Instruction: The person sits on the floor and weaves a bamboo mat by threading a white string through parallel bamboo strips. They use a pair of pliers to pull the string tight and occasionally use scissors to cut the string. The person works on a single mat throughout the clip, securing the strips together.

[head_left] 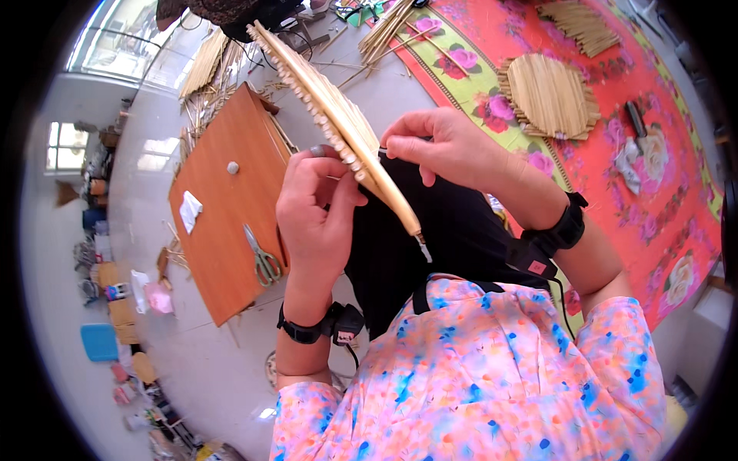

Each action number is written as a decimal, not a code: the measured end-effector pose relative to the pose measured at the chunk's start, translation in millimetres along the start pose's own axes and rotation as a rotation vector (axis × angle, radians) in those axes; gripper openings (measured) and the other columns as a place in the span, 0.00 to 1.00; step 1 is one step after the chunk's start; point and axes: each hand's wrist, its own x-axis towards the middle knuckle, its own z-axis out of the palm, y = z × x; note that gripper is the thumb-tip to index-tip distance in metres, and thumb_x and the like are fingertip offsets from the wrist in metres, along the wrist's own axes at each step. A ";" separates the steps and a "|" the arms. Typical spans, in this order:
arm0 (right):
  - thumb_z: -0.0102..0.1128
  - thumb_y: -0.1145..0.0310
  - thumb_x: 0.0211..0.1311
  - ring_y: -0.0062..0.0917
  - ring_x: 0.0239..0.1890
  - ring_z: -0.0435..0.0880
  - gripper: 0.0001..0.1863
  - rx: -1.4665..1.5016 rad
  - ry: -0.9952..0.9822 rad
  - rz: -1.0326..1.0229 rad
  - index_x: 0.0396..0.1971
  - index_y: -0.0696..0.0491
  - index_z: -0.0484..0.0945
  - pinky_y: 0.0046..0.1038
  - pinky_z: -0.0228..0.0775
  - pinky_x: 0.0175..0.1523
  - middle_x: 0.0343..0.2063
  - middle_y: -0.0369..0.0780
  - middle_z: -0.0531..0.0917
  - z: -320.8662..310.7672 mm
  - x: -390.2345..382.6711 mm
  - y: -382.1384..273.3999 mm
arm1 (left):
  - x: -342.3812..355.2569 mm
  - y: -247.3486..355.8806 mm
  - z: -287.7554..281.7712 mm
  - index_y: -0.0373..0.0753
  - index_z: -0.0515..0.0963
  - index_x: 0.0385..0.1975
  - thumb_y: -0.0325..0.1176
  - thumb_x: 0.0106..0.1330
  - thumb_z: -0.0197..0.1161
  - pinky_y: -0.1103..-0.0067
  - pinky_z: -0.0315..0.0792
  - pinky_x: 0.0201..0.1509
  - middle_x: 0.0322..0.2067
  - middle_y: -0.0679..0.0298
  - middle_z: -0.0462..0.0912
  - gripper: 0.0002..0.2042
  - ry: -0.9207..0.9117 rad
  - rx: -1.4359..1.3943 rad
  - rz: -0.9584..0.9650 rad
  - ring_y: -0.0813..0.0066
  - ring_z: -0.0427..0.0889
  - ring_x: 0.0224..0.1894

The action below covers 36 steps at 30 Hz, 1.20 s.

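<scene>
A flat panel of straw-coloured stalks (338, 115) stands tilted, nearly edge-on, above my lap. Cut stalk ends line its left edge like a row of knobs. A smooth rod runs down it and ends in a thin pale tip near my shirt. My left hand (315, 203) grips the panel's left edge, thumb and fingers closed on it; a grey band circles one finger. Close to the panel's right face is my right hand (446, 146), thumb and forefinger pinched together. Something small and pale shows by those fingertips, too small to name.
At left, a brown wooden board (219, 207) carries scissors (263, 257), a white scrap (191, 211) and a small round lump (232, 167). Right, a red floral cloth (615, 223) bears a rounded stalk panel (546, 96) and a dark-handled tool (636, 119). Loose stalks (384, 34) lie beyond.
</scene>
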 end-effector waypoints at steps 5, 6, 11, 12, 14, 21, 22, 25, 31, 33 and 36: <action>0.61 0.69 0.59 0.10 0.24 0.74 0.19 0.138 -0.064 -0.183 0.50 0.59 0.74 0.14 0.68 0.27 0.40 0.36 0.78 11.4 -3.6 25.5 | 7.2 15.7 -3.9 0.29 0.70 0.35 0.18 0.65 0.55 0.84 0.75 0.34 0.38 0.60 0.74 0.03 -0.069 0.087 0.011 0.78 0.81 0.31; 0.62 0.70 0.59 0.09 0.23 0.74 0.19 0.120 -0.054 -0.208 0.49 0.59 0.74 0.14 0.67 0.26 0.39 0.36 0.78 14.5 -4.1 26.4 | 6.9 16.4 -6.3 0.29 0.70 0.36 0.19 0.65 0.55 0.84 0.74 0.34 0.39 0.60 0.74 0.03 -0.069 0.118 0.016 0.79 0.80 0.31; 0.63 0.67 0.56 0.26 0.34 0.78 0.16 0.069 0.079 -0.343 0.42 0.59 0.76 0.25 0.69 0.38 0.36 0.42 0.80 24.3 -6.3 34.0 | 4.3 15.8 -19.8 0.33 0.71 0.38 0.22 0.68 0.53 0.87 0.67 0.32 0.30 0.66 0.76 0.03 -0.105 0.434 0.035 0.85 0.73 0.28; 0.63 0.66 0.55 0.31 0.36 0.80 0.15 0.070 0.090 -0.355 0.40 0.59 0.77 0.28 0.70 0.41 0.36 0.44 0.80 25.1 -5.4 33.1 | 4.0 15.7 -21.9 0.33 0.71 0.38 0.22 0.68 0.53 0.87 0.69 0.33 0.27 0.66 0.77 0.03 -0.112 0.398 -0.003 0.86 0.74 0.30; 0.62 0.66 0.56 0.36 0.38 0.81 0.13 0.084 0.079 -0.351 0.37 0.59 0.77 0.32 0.71 0.43 0.36 0.46 0.80 24.3 -4.2 28.4 | 5.3 18.8 -19.9 0.33 0.71 0.41 0.25 0.68 0.55 0.86 0.68 0.42 0.33 0.67 0.77 0.05 -0.155 0.251 -0.057 0.86 0.74 0.37; 0.53 0.71 0.61 0.41 0.32 0.79 0.06 0.036 -0.051 -0.254 0.32 0.59 0.74 0.34 0.71 0.37 0.27 0.49 0.80 6.5 12.5 12.4 | 12.8 24.4 -22.3 0.33 0.73 0.40 0.22 0.66 0.56 0.86 0.68 0.44 0.33 0.69 0.77 0.06 -0.190 0.431 -0.001 0.87 0.73 0.38; 0.54 0.69 0.61 0.41 0.30 0.80 0.08 -0.047 -0.082 -0.351 0.33 0.59 0.75 0.35 0.71 0.36 0.24 0.48 0.80 1.6 15.7 17.1 | 15.7 23.6 -20.7 0.32 0.73 0.39 0.20 0.65 0.55 0.86 0.69 0.39 0.30 0.67 0.77 0.05 -0.193 0.456 0.045 0.86 0.75 0.34; 0.55 0.72 0.63 0.20 0.20 0.68 0.05 -0.145 -0.197 -0.471 0.32 0.57 0.70 0.25 0.62 0.27 0.16 0.36 0.71 -8.4 22.4 8.9 | 18.6 27.5 -21.5 0.30 0.73 0.36 0.16 0.62 0.53 0.84 0.71 0.31 0.24 0.64 0.79 0.05 -0.183 0.536 0.131 0.83 0.78 0.27; 0.59 0.74 0.53 0.34 0.26 0.81 0.08 -0.785 -0.208 -0.424 0.34 0.58 0.75 0.33 0.70 0.29 0.21 0.43 0.79 -26.6 25.5 -49.3 | 19.8 35.9 -23.8 0.29 0.75 0.33 0.15 0.60 0.55 0.83 0.70 0.30 0.23 0.60 0.77 0.05 -0.222 0.630 0.125 0.81 0.77 0.25; 0.59 0.74 0.51 0.38 0.29 0.82 0.08 -1.030 -0.133 -0.439 0.33 0.58 0.77 0.35 0.72 0.31 0.23 0.45 0.81 -20.4 29.5 -53.3 | 17.8 41.5 -24.4 0.29 0.76 0.34 0.15 0.61 0.54 0.83 0.70 0.30 0.23 0.60 0.77 0.05 -0.234 0.655 0.129 0.80 0.76 0.25; 0.59 0.74 0.50 0.40 0.31 0.83 0.05 -1.076 0.004 -0.554 0.28 0.56 0.80 0.37 0.73 0.35 0.24 0.46 0.82 -8.1 34.1 -40.2 | 13.5 43.9 -27.2 0.30 0.77 0.35 0.16 0.61 0.55 0.83 0.70 0.30 0.24 0.60 0.77 0.06 -0.179 0.734 0.219 0.79 0.74 0.24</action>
